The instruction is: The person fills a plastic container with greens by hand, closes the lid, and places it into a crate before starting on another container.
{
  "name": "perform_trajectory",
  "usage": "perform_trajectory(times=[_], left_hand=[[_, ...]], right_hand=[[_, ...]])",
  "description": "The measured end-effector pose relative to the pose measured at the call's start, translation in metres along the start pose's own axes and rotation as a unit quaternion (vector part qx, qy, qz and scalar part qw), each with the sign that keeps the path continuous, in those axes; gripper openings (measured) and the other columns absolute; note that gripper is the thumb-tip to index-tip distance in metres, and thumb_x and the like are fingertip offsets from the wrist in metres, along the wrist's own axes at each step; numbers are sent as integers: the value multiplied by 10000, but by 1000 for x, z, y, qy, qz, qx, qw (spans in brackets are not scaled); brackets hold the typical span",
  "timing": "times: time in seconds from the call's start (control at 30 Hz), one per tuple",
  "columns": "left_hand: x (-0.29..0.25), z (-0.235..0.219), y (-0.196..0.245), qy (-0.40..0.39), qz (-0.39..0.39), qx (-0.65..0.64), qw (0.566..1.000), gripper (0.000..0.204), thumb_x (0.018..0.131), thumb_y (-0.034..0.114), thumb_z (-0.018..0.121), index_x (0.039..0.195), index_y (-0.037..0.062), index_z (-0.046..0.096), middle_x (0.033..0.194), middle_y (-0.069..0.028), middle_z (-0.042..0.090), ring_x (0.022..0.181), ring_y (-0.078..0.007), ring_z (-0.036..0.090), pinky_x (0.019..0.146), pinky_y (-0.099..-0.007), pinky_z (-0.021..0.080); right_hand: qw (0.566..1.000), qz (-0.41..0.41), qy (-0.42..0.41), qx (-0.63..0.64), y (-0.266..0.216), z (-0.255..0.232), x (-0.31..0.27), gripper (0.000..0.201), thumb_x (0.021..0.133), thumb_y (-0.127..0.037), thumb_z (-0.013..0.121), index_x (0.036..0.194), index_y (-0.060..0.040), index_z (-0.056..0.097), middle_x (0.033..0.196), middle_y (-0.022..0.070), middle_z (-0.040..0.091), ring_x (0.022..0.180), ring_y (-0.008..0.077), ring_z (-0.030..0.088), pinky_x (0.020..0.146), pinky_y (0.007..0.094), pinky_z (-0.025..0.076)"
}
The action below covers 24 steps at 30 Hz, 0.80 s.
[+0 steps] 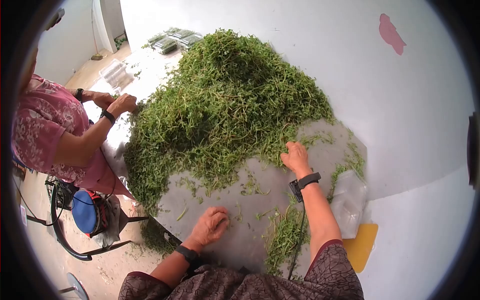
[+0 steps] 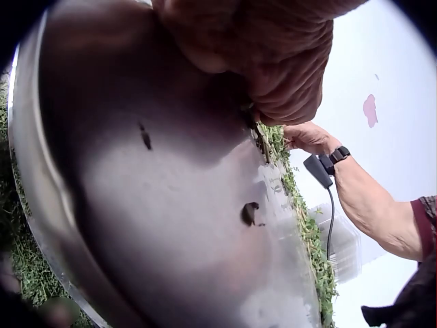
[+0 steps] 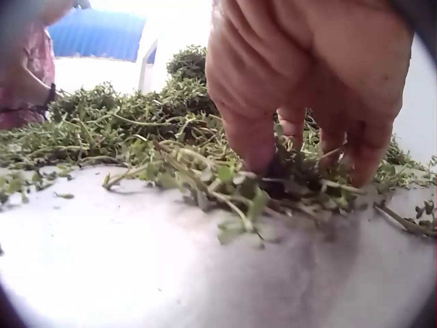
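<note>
A large heap of leafy green stems [image 1: 225,100] covers much of the grey metal table [image 1: 210,185]. At the heap's near edge on the right, my right hand [image 1: 298,159] reaches down into the greens. The right wrist view shows its thumb and fingers [image 3: 252,147] closing round a small tuft of stems [image 3: 205,178] on the tabletop. My left hand [image 1: 210,225] hovers by the table's near edge with its fingers loosely curled. No thing shows in it, and in the left wrist view the back of this hand [image 2: 273,61] hides the fingertips.
Across the left side, another person [image 1: 55,125] works with both hands at the heap. Clear plastic boxes [image 1: 347,200] and a yellow board [image 1: 361,247] lie at right. Filled boxes [image 1: 172,40] stand at the back. A smaller strip of greens [image 1: 284,237] lies near me; a chair [image 1: 62,235] stands lower left.
</note>
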<state>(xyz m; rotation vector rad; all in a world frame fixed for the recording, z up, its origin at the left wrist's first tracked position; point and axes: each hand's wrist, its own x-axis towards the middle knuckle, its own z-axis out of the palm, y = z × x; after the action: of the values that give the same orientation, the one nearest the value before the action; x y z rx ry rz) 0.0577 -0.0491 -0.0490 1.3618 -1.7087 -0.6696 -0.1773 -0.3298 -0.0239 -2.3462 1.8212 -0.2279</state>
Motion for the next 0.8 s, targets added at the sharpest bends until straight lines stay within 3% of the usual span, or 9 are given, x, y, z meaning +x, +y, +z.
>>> perform_trajectory(times=[0.03, 0.1, 0.13, 0.17, 0.3, 0.4, 0.53, 0.77, 0.8], left_hand=[[0, 0, 1, -3, -1, 1, 1000, 161, 738, 45, 637, 890, 46, 583, 1052, -103, 590, 945, -319, 573, 820, -388, 481], [0, -1, 2, -6, -4, 4, 1000, 165, 737, 44, 634, 894, 48, 582, 1053, -103, 590, 943, -318, 572, 819, -386, 481], [0, -2, 3, -10, -6, 4, 1000, 165, 735, 45, 634, 893, 49, 583, 1053, -103, 590, 941, -317, 572, 817, -385, 481], [0, -2, 3, -14, -9, 5, 1000, 166, 733, 45, 634, 891, 51, 584, 1052, -102, 591, 940, -316, 573, 815, -384, 482], [0, -1, 2, -17, -15, -1, 1000, 169, 729, 41, 635, 891, 53, 590, 1055, -100, 592, 935, -316, 573, 809, -384, 483], [-1, -2, 2, -19, -25, -1, 1000, 181, 721, 35, 640, 896, 59, 598, 1056, -98, 594, 931, -315, 575, 802, -384, 486], [-1, -2, 3, -25, -13, 10, 1000, 199, 709, 25, 647, 898, 65, 604, 1048, -97, 598, 927, -297, 582, 794, -378, 491], [-2, -2, 3, -33, -31, 30, 999, 223, 711, 19, 670, 916, 65, 594, 1054, -91, 621, 926, -292, 601, 792, -381, 511], [-3, -2, 3, -32, -33, 31, 998, 223, 711, 19, 670, 916, 65, 594, 1054, -91, 621, 926, -292, 601, 792, -381, 511]], right_hand=[[1000, -1, 0, 1, -9, -12, 3, 459, 723, -281, 735, 1120, -76, 628, 1096, 166, 595, 1045, 357, 546, 928, 469, 437], [964, -64, -258, 1, -23, -39, 12, 305, 739, -267, 717, 955, -57, 679, 886, 138, 655, 857, 322, 625, 787, 423, 496], [941, -45, -259, 214, -20, -45, 13, 258, 734, -285, 724, 851, -56, 700, 781, 119, 670, 733, 296, 640, 690, 401, 503], [940, -47, -260, 215, -20, -50, 19, 258, 734, -285, 724, 851, -56, 700, 781, 119, 670, 733, 296, 640, 690, 401, 503], [982, -22, 46, 181, -34, -81, 59, 564, 742, -360, 732, 1190, -44, 604, 1150, 168, 636, 1013, 311, 620, 877, 415, 482], [983, -11, 13, 185, -34, -79, 104, 893, 746, -451, 729, 1449, -94, 308, 1482, 195, 304, 1348, 331, 347, 1096, 457, 319], [994, 13, 15, 104, -54, -69, 144, 992, 728, -515, 732, 1497, -211, 183, 1550, 177, 77, 1375, 391, 262, 1098, 515, 305], [997, 53, -24, 45, -74, -32, 168, 882, 729, -370, 768, 1453, -197, 295, 1526, 208, 141, 1298, 436, 356, 1040, 513, 390], [997, 44, 28, 51, -77, -30, 163, 715, 754, -259, 746, 1374, -154, 406, 1448, 218, 297, 1204, 433, 448, 995, 511, 430]])
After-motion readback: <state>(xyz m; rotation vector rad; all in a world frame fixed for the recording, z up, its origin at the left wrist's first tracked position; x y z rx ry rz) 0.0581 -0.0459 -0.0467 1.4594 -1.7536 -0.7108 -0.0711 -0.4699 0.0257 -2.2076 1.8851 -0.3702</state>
